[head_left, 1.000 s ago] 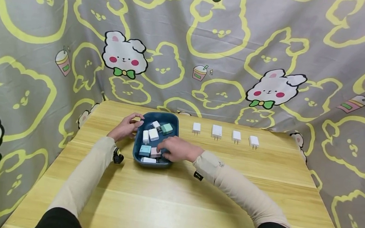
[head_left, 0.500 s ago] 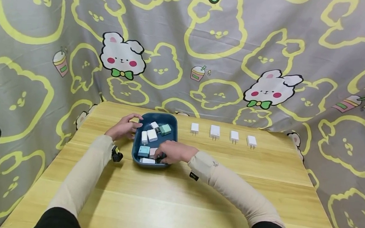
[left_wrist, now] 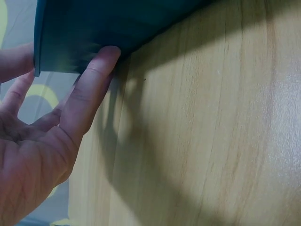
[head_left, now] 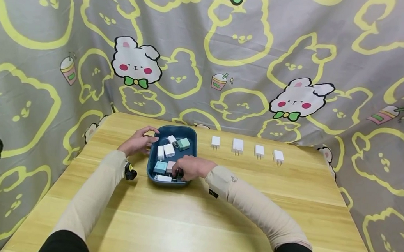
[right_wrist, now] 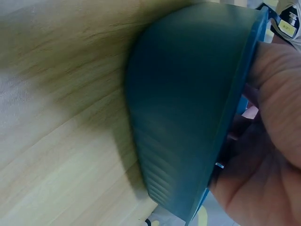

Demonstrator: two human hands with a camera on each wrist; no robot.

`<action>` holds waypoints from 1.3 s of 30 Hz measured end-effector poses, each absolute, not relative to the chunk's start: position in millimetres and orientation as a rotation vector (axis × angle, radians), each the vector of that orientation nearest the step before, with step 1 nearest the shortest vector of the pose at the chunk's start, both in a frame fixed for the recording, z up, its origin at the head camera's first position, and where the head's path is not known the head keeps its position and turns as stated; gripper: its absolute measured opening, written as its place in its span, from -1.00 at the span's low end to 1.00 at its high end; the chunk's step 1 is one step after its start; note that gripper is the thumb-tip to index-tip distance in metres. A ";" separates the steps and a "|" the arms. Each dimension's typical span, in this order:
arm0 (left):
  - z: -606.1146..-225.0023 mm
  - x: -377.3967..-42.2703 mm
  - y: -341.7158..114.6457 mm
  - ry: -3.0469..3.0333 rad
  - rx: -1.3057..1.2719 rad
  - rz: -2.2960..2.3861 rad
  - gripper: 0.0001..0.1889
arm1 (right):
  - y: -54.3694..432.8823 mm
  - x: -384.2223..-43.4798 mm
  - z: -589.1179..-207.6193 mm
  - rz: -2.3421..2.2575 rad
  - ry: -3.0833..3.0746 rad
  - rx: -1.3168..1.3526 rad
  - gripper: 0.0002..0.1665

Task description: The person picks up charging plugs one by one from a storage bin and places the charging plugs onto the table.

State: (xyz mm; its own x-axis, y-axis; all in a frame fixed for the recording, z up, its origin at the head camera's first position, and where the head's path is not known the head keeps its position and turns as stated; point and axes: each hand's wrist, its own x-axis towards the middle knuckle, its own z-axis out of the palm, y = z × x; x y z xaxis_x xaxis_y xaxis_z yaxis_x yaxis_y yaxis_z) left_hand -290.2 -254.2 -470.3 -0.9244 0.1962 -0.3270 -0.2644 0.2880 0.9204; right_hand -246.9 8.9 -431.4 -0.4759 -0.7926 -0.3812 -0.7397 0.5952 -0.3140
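A dark blue bin stands on the table with several phone chargers in it. My left hand holds the bin's left wall near the far corner; in the left wrist view its thumb presses the outer wall and a finger meets the rim. My right hand reaches over the near right rim, fingers curled round a small black charger, mostly hidden. Close by lie a pink charger, a light blue charger and a white charger. In the right wrist view the bin wall hides the fingertips.
Right of the bin, white chargers form a row, prongs toward me: a small charger, a larger one and two more. Farther inside the bin lie a green charger and several white ones. A patterned curtain closes off the back.
My right hand has shifted slightly toward the bin's near end, and a black charger now shows at its fingers. The left hand and the row of chargers stay put.
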 end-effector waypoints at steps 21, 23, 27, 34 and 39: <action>-469.1 -288.7 -251.6 2.211 -0.043 1.641 -0.58 | 7.2 -243.9 -436.8 -0.121 2.381 -1.210 -0.50; -468.5 -288.0 -251.5 2.214 -0.045 1.637 -0.59 | 7.9 -243.6 -436.5 -0.143 2.388 -1.207 -0.50; -467.7 -286.6 -251.7 2.220 -0.050 1.637 -0.60 | 8.5 -244.2 -436.9 -0.171 2.401 -1.202 -0.53; -466.6 -286.1 -251.4 2.229 -0.071 1.617 -0.60 | 8.3 -245.6 -440.3 -0.176 2.433 -1.238 -0.63; -466.5 -286.8 -253.5 2.232 -0.055 1.609 -0.59 | 9.7 -245.9 -437.1 -0.154 2.488 -1.284 -0.64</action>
